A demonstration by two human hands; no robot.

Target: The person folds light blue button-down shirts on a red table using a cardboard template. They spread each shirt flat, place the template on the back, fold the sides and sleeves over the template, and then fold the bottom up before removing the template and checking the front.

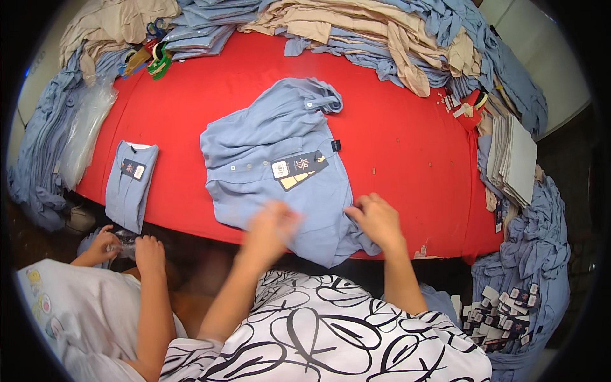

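Note:
A light blue shirt [280,140] lies partly folded on the red-covered table, one rolled sleeve toward the far side. Dark and yellow hang tags [299,167] rest on its front beside the buttons. My left hand [272,230] is over the near part of the shirt, smeared by motion, so its fingers cannot be made out. At the shirt's near right edge, my right hand [380,221] has its thumb and fingers curled in against the fabric, which bunches below them and hangs over the table edge.
On the left, a folded blue shirt [132,184] with a tag lies near a co-worker's hands [150,251], which handle clear plastic. Stacks of blue and beige garments [356,38] line the far edge. White boards [509,159] and several loose tags [503,318] are at right.

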